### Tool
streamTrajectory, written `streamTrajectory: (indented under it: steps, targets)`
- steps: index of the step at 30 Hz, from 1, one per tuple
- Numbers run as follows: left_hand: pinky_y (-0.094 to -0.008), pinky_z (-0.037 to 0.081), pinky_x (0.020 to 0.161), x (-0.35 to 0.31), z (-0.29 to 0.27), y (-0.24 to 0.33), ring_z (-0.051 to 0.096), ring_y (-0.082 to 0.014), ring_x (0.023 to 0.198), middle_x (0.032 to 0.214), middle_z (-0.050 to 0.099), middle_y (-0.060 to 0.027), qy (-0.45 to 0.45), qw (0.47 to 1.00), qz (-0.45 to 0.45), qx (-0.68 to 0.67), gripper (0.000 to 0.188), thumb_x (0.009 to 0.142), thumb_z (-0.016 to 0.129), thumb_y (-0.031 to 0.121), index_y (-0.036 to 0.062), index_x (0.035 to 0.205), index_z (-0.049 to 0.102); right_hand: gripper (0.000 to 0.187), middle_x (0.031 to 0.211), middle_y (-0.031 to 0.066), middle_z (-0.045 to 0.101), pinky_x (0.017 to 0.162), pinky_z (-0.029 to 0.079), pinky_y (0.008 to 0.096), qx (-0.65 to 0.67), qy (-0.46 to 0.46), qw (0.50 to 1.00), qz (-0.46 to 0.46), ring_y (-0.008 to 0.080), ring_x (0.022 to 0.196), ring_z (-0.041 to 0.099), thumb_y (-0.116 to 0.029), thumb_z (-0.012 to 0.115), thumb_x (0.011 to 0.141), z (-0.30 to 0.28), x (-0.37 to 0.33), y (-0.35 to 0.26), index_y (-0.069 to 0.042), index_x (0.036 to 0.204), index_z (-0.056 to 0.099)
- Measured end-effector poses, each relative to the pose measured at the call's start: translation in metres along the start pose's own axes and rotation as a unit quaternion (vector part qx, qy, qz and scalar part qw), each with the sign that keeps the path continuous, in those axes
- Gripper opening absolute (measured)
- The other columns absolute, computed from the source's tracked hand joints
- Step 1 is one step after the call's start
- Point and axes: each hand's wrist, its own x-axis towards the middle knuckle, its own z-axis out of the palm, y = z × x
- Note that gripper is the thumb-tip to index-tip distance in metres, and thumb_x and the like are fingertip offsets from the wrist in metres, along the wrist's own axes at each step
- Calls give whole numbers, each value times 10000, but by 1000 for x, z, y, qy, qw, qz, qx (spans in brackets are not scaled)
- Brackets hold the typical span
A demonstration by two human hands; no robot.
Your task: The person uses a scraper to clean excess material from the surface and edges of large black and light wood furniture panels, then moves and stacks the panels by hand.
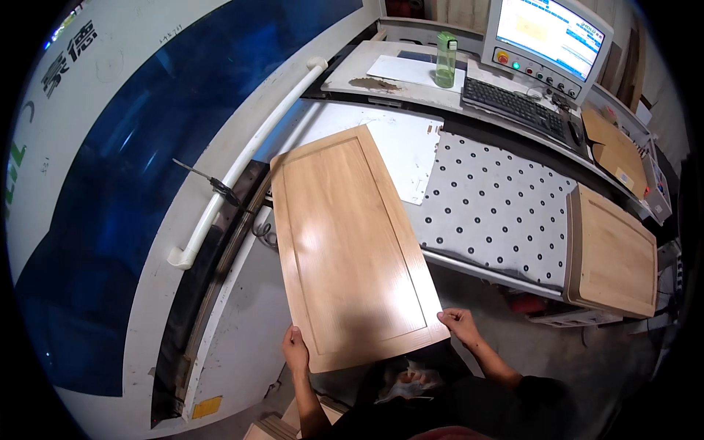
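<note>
A large light-brown wooden cabinet door panel [345,235] with a grooved frame border fills the middle of the head view. My left hand [295,350] grips its lower left edge, thumb on the front face. At its lower right corner my right hand [459,324] is closed on the edge, thumb also on top. The fingers beneath the panel are hidden. Its far end overlaps a white board [396,139] lying on the bench; whether the two touch, I cannot tell.
A white machine with a blue window and white handle bar [249,161] stands left. A grey dotted table surface [499,213] lies to the right, with stacked wooden panels [616,249] at its end. Behind are a green bottle [445,62], keyboard [513,106] and monitor [546,40].
</note>
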Motion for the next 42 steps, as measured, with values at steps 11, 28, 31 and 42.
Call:
streamTrajectory:
  steps: [11,28,31,42]
  targets:
    - [-346,486,996,35,67,-9,632,-217,1109,1223,692,-125,39,966,-96,-239,412,1065,607,303,-34,1299,641,286,900,187,760,713,574,352,-258,39,945,-195,289,761,747,-275,701,938,-18,51,-174,-32,1067,780]
    - [-494,281,1212,82,230,126,322,-457,1482,1611,299,-333,23,974,184,132,837,1028,612,493,-102,1546,330,1077,1638,290,300,1269,89,557,-420,60,886,-189,454,1553,209,-483,799,820,-110,99,-94,67,1588,280]
    - [-494,154,1263,135,221,123,97,-461,1569,1684,104,-327,-17,979,129,158,953,1010,601,562,-103,1587,237,936,1651,237,328,1270,89,550,-433,68,875,-205,439,1556,224,-407,764,876,-113,108,-104,38,1580,337]
    - [-579,49,1259,270,220,143,-27,-490,1573,1686,35,-341,-59,960,177,209,1142,917,580,749,-88,1603,215,461,1425,141,642,1265,133,544,-344,213,891,-205,378,1466,443,-263,741,922,-26,169,-100,-51,1330,696]
